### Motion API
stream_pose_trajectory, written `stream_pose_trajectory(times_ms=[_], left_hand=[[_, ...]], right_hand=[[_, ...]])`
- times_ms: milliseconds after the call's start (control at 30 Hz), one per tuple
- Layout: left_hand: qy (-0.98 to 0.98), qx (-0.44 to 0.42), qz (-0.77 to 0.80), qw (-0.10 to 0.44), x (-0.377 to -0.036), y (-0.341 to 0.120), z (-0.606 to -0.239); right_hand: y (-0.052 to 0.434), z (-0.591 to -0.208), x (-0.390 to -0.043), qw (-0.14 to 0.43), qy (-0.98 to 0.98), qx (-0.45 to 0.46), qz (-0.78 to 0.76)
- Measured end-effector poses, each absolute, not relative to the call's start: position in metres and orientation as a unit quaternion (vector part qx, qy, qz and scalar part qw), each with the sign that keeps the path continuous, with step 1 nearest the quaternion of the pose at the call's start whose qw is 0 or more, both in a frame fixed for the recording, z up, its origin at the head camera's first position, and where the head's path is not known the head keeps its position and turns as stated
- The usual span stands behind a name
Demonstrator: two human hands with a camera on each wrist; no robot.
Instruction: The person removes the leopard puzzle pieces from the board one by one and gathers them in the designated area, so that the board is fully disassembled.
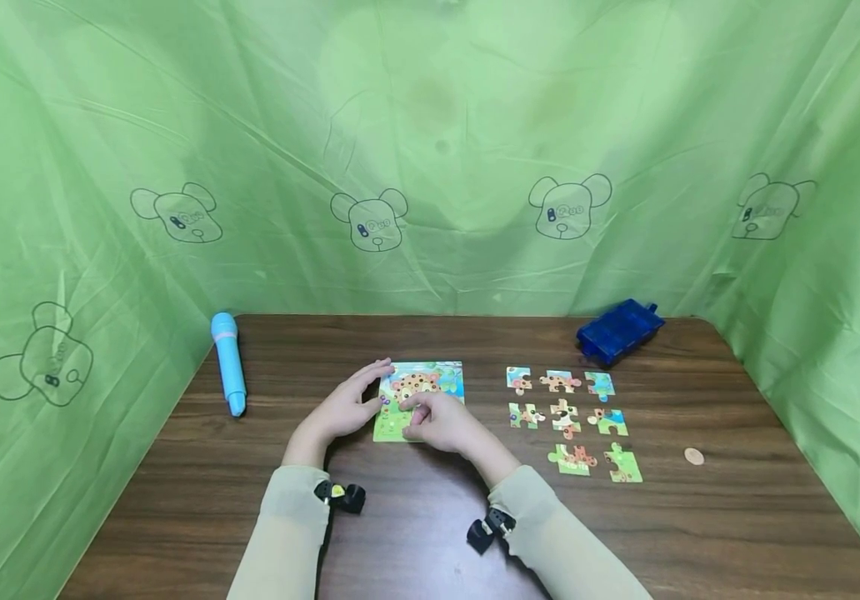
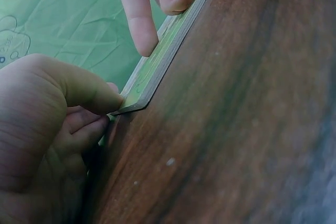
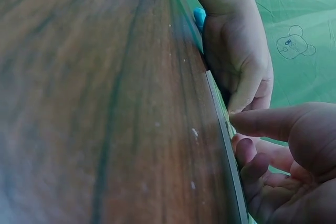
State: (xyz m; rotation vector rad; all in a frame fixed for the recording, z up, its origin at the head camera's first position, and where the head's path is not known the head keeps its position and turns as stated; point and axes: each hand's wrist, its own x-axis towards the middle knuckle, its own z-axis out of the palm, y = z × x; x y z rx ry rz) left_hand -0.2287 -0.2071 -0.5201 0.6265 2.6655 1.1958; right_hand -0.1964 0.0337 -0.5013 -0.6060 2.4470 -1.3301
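While both of your hands sit on the flat cardboard puzzle board with the cartoon leopard picture [image 1: 418, 398], nothing has come off it that I can see. Left hand [image 1: 347, 407] pinches the board's left corner between thumb and curled fingers. Right hand [image 1: 439, 423] lies on the lower part, fingertips curled onto its face and near edge.

Board lies flat mid-tabletop, on the dark wood-grain tabletop [image 1: 415, 533]. Eight loose jigsaw pieces [image 1: 567, 417] lie in rows just right of it, unplaced; my read is the job is at its start.

Room: bare wood toward you. Blue plastic pen-shaped toy [image 1: 227, 362] far left near the edge, blue plastic box [image 1: 619, 331] at the back right, small coin [image 1: 693, 456] further right. Green cloth walls the back and sides.
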Motion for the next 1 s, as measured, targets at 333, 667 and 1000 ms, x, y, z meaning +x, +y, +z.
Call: stream_pose_trajectory(times_ms=[333,667,1000], left_hand=[[0.892,0.2,0.395,0.085,-0.23,-0.2056,-0.5199],[0.891,0.201,0.397,0.084,-0.23,-0.2054,-0.5206],[0.889,0.202,0.403,0.082,-0.2314,-0.2059,-0.5234]], right_hand=[[0.0308,-0.501,-0.193,0.131,0.85,-0.21,-0.465],[0.0309,-0.5006,-0.1931,0.133,0.85,-0.196,-0.471],[0.0305,-0.501,-0.1918,0.109,0.85,-0.2,-0.475]])
